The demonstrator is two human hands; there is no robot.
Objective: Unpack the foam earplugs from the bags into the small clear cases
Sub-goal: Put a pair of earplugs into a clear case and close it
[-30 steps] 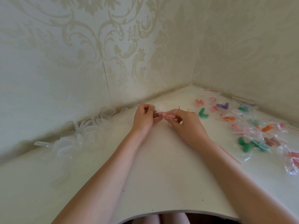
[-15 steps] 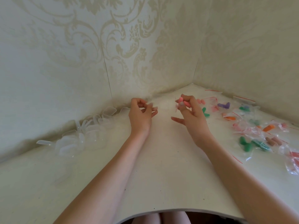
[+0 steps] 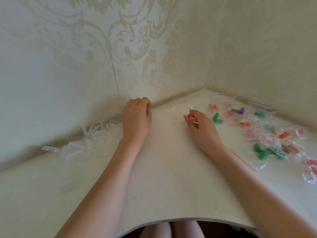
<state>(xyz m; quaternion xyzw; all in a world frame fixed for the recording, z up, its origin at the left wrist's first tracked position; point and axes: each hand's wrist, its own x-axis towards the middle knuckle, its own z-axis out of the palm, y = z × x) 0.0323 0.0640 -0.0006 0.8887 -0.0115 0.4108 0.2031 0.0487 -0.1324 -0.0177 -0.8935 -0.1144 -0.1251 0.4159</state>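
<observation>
Two pink foam earplugs [image 3: 189, 118] sit pinched in the right hand [image 3: 200, 125], lifted just off the white table [image 3: 171, 169]. The left hand [image 3: 137, 117], fingers curled, reaches at the near end of the clear cases [image 3: 82, 145] lining the wall; whether it grips one I cannot tell. Judged step: fetching a case. Next, one must be opened for the pair. Filled bags [image 3: 267, 134] lie right.

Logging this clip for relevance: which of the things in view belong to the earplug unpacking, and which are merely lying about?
Part of the job:
- right hand, pinching pink earplugs
- left hand, reaching to the clear cases
- bagged earplugs
- loose green earplugs

Lying about:
- empty bags by the wall
- ring on the right hand
- table
</observation>
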